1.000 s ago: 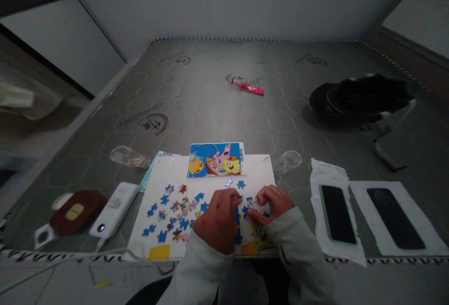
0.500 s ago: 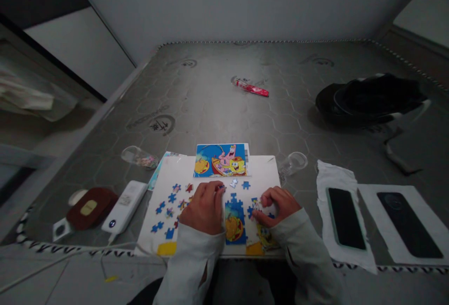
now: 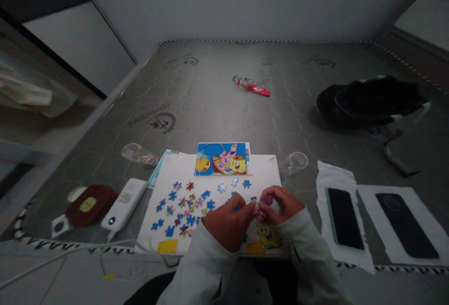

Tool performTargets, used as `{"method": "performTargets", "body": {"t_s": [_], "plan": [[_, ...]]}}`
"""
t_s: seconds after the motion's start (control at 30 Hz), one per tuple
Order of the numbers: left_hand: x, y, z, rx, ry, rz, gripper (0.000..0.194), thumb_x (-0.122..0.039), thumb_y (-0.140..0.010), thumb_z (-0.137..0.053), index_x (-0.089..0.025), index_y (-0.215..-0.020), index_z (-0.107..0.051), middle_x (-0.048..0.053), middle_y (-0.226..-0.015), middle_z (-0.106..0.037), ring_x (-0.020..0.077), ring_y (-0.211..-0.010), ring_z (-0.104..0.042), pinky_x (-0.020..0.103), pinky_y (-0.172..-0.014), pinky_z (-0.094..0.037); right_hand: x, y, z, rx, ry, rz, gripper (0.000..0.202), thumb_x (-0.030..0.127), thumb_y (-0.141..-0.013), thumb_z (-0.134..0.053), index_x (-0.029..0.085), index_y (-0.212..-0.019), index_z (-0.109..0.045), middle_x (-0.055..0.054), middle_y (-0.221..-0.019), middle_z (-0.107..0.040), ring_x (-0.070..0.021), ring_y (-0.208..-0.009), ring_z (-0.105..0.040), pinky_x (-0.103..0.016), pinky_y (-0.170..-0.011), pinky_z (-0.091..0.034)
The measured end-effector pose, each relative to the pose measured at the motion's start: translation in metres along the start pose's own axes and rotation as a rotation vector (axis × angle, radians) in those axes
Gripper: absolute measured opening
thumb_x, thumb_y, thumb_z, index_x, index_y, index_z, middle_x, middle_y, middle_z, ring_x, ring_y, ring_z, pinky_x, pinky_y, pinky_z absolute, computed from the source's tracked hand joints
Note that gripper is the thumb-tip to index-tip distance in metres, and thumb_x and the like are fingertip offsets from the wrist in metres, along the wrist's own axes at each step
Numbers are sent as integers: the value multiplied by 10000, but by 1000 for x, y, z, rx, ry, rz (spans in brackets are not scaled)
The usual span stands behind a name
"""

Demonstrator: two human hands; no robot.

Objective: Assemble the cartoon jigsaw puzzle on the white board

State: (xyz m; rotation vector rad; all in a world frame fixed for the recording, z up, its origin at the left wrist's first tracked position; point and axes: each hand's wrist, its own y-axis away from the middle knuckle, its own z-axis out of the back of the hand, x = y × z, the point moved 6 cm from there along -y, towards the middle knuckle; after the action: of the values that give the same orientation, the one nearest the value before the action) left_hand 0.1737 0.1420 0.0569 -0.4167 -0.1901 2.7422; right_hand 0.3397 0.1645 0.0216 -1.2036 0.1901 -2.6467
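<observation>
Puzzle piece (image 3: 258, 208), between left grip (image 3: 229, 221) and right grip (image 3: 282, 204), partly hidden

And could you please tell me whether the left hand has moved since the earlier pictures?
Yes; judged against the picture card, the left hand has moved rightward, up close to the right hand.

I list one white board (image 3: 264, 169), one picture card (image 3: 224, 159), two yellow patches (image 3: 167, 246). Also: two clear containers (image 3: 130, 151), one white power bank (image 3: 124, 204). My own hands (image 3: 229, 223): two.
</observation>
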Motion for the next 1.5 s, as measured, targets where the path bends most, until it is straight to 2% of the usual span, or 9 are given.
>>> {"method": "performTargets", "body": {"t_s": [0.1, 0.2, 0.4, 0.53, 0.67, 0.87, 1.0, 1.23, 1.5], "plan": [[-2, 2, 0, -1, 8, 0, 237, -497, -943, -624, -362, -1073, -770, -18, -853, -753, 108, -578, -634, 241, -437, -318, 1, 2, 7, -51, -41, -83, 78, 315, -869, -631, 254, -909, -657, 30, -736, -603, -127, -624, -557, -280, -592, -416], [-5, 4, -1, -7, 15, 10, 322, -561, -936, -604, -347, -1125, -752, -17, -864, -752, 117, -598, -650, 250, -428, -314, -5, 3, 15, -100, -17, -98, 145, 373, -873, -667, 253, -943, -705, 20, -760, -577, -94, -513, -455, -272, -476, -357], [-9, 6, -7, 25, 44, 22, 339, -526, -922, -645, -321, -1177, -734, -9, -882, -734, 106, -641, -663, 238, -419, -311, -15, 4, 25, -144, 107, 31, 285, 505, -860, -715, 313, -1051, -800, -24, -830, -617, -149, -696, -606, -298, -622, -516], [-11, 6, -9, 42, 42, 38, 313, -479, -905, -685, -357, -1190, -723, -20, -876, -722, 105, -605, -643, 254, -400, -278, -17, 5, 26, -114, 122, 63, 232, 520, -861, -714, 346, -967, -825, -12, -778, -601, -134, -636, -578, -283, -548, -479], [-12, 7, -14, 62, 43, 45, 306, -445, -912, -684, -355, -1202, -716, -4, -880, -713, 104, -603, -626, 252, -400, -290, -15, 4, 27, -89, 87, 79, 202, 507, -863, -718, 338, -892, -825, -2, -720, -608, -131, -625, -580, -283, -560, -478], [-14, 8, -16, 64, 42, 60, 296, -449, -940, -645, -368, -1217, -712, -3, -888, -727, 110, -587, -617, 246, -405, -268, -15, 4, 28, -137, 78, 83, 236, 521, -847, -734, 299, -837, -812, -5, -709, -629, -123, -605, -579, -276, -544, -463], [-15, 7, -14, 65, 17, 82, 301, -463, -930, -657, -373, -1210, -721, 4, -857, -716, 107, -552, -600, 244, -413, -231, -17, 3, 27, -122, 68, 59, 223, 519, -834, -749, 305, -812, -808, 2, -693, -633, -118, -579, -571, -276, -534, -460], [-15, 8, -16, 60, 3, 76, 321, -436, -926, -660, -382, -1239, -707, -4, -865, -723, 122, -554, -623, 269, -402, -242, -21, 3, 24, -68, 60, 43, 271, 550, -858, -708, 326, -958, -822, -4, -722, -620, -131, -623, -584, -281, -574, -492], [-16, 7, -13, 47, -11, 88, 297, -445, -921, -671, -387, -1208, -722, -13, -847, -725, 114, -529, -601, 270, -408, -220, -13, 3, 23, -120, 23, 120, 228, 506, -878, -703, 319, -924, -826, -4, -716, -646, -121, -597, -585, -276, -561, -479]]}}
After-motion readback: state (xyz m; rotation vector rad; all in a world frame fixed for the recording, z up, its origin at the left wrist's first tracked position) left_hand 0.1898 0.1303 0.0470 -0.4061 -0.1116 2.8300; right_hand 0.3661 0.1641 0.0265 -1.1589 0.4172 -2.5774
